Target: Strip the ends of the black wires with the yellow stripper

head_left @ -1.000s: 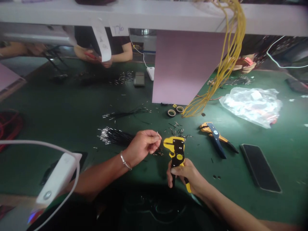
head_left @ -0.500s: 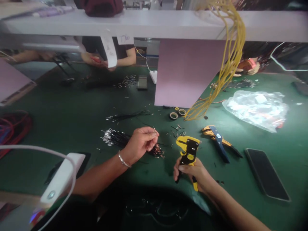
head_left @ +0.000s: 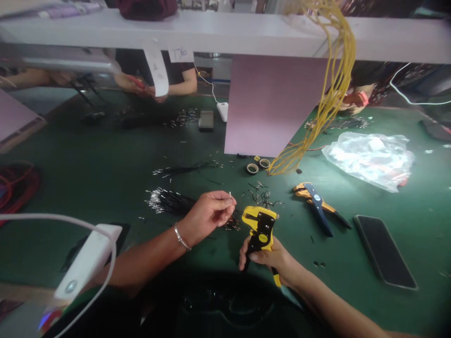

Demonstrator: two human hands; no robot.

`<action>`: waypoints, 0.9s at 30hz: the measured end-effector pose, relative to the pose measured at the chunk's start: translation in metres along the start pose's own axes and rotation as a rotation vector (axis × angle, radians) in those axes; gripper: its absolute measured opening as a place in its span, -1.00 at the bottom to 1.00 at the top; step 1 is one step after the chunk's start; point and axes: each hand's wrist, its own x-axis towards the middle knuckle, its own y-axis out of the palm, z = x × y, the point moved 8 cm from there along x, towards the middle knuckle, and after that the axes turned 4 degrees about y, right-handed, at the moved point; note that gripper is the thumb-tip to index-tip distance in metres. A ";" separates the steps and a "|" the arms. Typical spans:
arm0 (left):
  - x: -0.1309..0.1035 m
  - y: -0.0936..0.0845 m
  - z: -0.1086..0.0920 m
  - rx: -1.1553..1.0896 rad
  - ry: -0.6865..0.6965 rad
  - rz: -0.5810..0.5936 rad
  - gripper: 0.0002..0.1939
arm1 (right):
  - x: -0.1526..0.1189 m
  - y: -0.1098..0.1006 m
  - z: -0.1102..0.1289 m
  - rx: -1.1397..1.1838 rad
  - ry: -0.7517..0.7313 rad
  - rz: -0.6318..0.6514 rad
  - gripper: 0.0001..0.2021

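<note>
Left hand: the person's left hand (head_left: 214, 210) is closed in a pinch, thumb against fingers, on a thin wire (head_left: 230, 194); only its pale tip shows, standing just above the fingertips, probably so the end stays free.
Right hand: the right hand (head_left: 269, 257) is wrapped around the handles of a yellow-and-black hand tool (head_left: 261, 227), held upright. Its head points left, near the pinched wire but apart from it, seemingly angled so both hands can meet.
Black wire bundle: the bundle (head_left: 172, 201) lies on the green surface (head_left: 105, 183), partly behind the left hand, silvery ends leftward, coppery ends by the fingers; likely kept there for easy reach.
Scraps: short dark offcuts (head_left: 264, 197) lie scattered just beyond the tool's head.
Right side: a blue-and-orange tool (head_left: 317, 202) and a phone (head_left: 385, 251) lie apart from the hands, perhaps to leave working room.
</note>
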 end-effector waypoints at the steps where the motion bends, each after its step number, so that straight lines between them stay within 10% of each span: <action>1: 0.000 0.000 0.000 0.004 0.001 0.001 -0.96 | 0.001 0.000 -0.001 -0.002 -0.003 0.010 -0.78; 27: -0.004 0.005 0.009 0.059 -0.044 0.054 -0.92 | -0.002 -0.019 -0.026 -0.202 0.025 -0.170 -0.80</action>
